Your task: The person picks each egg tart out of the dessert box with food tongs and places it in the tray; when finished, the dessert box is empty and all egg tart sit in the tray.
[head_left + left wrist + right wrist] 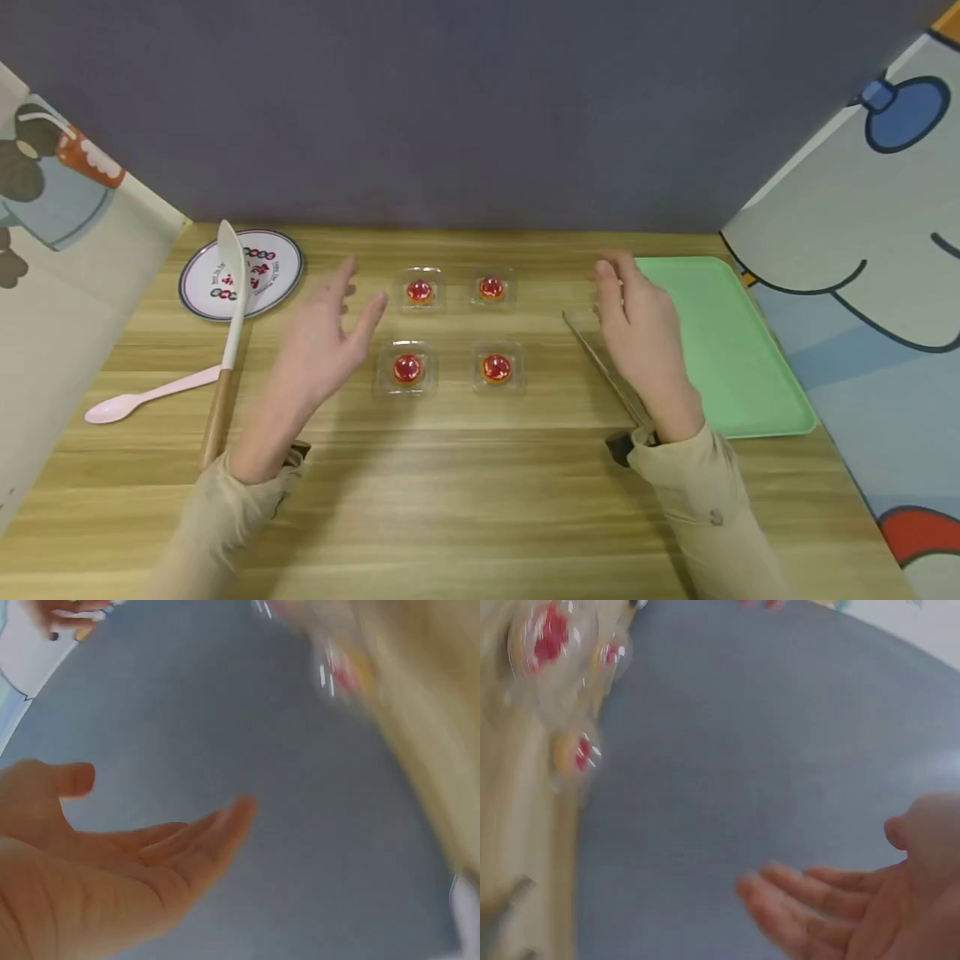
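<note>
My left hand (318,342) is held above the table between the plate and the clear plastic boxes, thumb apart from the fingers and nothing in its grasp. In the left wrist view the left palm (112,877) shows bare. Over the table's right part is my right hand (641,329), also holding nothing; its fingers (810,900) extend in the right wrist view. Beneath and beside it lie long metal tongs (600,364), partly hidden by the wrist. Between the hands sit several clear boxes, each with a red-and-yellow round piece (407,368) inside.
On the left, a white-headed spoon with a wooden handle (217,417) leans across a printed plate (281,279). A pink spoon (116,409) lies beside it. The green tray (738,358) is at the right. A dark wall (450,117) and printed side panels enclose the table.
</note>
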`<move>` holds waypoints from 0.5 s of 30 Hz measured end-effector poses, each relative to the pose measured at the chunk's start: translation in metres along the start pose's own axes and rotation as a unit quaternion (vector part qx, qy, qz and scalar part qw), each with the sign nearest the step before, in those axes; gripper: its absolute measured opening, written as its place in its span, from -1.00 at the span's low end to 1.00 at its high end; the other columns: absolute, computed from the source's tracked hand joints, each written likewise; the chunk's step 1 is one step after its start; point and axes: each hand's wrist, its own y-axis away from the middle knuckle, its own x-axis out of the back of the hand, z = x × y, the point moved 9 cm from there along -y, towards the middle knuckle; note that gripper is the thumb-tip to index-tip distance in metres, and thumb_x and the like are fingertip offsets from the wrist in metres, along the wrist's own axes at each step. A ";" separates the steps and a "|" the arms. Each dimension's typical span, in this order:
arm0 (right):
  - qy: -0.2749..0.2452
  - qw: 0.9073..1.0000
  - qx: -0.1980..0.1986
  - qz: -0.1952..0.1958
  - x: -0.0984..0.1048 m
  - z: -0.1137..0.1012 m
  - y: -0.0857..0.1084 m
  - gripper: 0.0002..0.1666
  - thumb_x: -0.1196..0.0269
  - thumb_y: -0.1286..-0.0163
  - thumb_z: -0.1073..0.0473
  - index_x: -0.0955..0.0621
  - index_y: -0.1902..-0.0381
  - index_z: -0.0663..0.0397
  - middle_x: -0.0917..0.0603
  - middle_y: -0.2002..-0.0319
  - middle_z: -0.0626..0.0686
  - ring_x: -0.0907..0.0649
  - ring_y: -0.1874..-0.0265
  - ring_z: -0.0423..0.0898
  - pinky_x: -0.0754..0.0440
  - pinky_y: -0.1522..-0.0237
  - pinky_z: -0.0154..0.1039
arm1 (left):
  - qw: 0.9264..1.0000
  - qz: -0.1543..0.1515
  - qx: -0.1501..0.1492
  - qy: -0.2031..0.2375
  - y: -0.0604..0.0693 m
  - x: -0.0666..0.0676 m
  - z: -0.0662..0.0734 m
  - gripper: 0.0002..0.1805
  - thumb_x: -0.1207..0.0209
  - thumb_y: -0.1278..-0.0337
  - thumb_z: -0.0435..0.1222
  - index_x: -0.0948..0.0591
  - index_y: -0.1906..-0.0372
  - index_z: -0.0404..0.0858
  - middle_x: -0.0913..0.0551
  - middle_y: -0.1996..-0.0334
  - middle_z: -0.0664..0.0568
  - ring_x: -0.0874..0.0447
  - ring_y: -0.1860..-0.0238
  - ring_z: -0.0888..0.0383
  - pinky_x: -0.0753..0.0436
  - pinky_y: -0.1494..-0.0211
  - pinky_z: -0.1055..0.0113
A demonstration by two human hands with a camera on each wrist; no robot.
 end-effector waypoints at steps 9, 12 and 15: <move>-0.094 0.968 -0.081 -0.219 -0.066 0.044 0.006 -0.47 0.03 -0.81 0.03 -0.54 -0.37 0.37 -0.74 0.00 0.31 -0.78 0.10 0.26 -0.81 0.03 0.14 | 0.975 -0.111 0.029 0.189 0.007 -0.078 0.008 -0.28 -0.21 -0.57 -0.25 -0.24 -0.61 -0.46 -0.56 -0.37 -0.39 -0.85 0.09 -0.22 -0.89 0.16 0.09; -0.095 0.955 -0.070 -0.272 -0.087 0.051 0.012 -0.55 -0.10 -0.75 0.16 -0.56 -0.35 0.43 -0.73 0.01 0.33 -0.77 0.11 0.23 -0.82 0.06 0.08 | 0.966 -0.157 0.038 0.204 0.012 -0.104 0.013 -0.24 -0.21 -0.55 -0.28 -0.18 -0.62 -0.50 -0.49 -0.43 -0.42 -0.85 0.09 -0.17 -0.88 0.14 0.17; -0.102 0.944 -0.064 -0.309 -0.102 0.056 0.017 -0.56 -0.17 -0.69 0.24 -0.56 -0.33 0.48 -0.74 0.00 0.34 -0.78 0.14 0.18 -0.83 0.09 0.01 | 0.964 -0.176 0.028 0.200 0.015 -0.122 0.019 -0.23 -0.24 -0.50 -0.34 -0.19 -0.61 -0.54 -0.47 -0.45 -0.42 -0.86 0.10 -0.12 -0.87 0.15 0.23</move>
